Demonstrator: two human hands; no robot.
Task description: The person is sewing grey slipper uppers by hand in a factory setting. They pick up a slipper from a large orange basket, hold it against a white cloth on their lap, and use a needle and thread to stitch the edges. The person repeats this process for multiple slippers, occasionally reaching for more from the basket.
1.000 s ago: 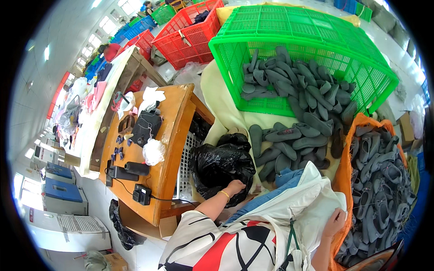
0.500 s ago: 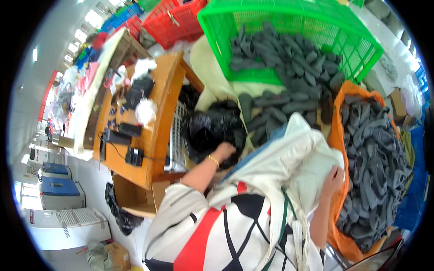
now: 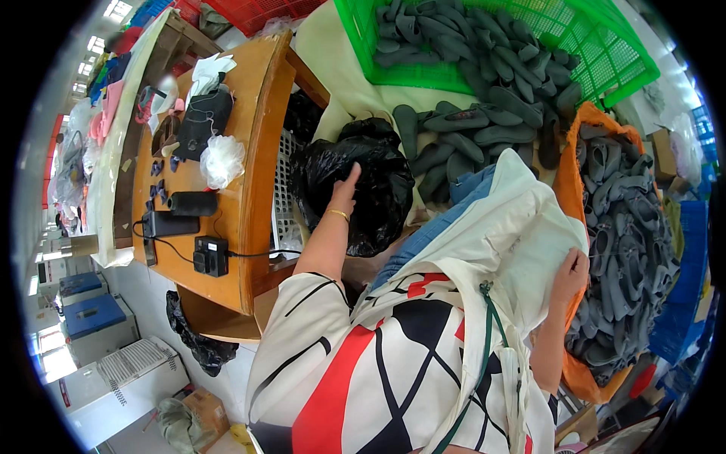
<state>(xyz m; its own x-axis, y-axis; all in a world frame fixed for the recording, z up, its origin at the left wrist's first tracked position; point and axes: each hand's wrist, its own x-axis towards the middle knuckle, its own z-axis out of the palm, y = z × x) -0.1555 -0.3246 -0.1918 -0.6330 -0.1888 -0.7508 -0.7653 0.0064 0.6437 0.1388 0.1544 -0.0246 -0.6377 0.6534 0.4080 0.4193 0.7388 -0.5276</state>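
My left hand (image 3: 344, 193) reaches into the mouth of a crumpled black plastic bag (image 3: 378, 204), with the thumb stretched out and the other fingers partly hidden by the bag. Nothing shows in its grasp. At the right, my right hand (image 3: 572, 276) is closed on the edge of a white cloth apron (image 3: 522, 219) spread over my lap, beside an orange sack (image 3: 569, 185) full of grey slip-on shoes (image 3: 616, 250). More grey shoes (image 3: 488, 125) lie heaped beyond my lap, spilling from a tipped green plastic crate (image 3: 620, 64).
A wooden table (image 3: 253, 151) on the left carries a black box with a cable (image 3: 210, 256), a white mesh puff (image 3: 222, 161) and small cloth bits. Beneath it is an open cardboard box (image 3: 219, 318). A red crate (image 3: 261, 13) stands at the back; blue crates (image 3: 684, 280) are at far right.
My left hand has moved up and farther into the black bag, its thumb now extended. The bag's mouth has shifted and widened. My right hand stays at the apron's edge. The view has tilted down.
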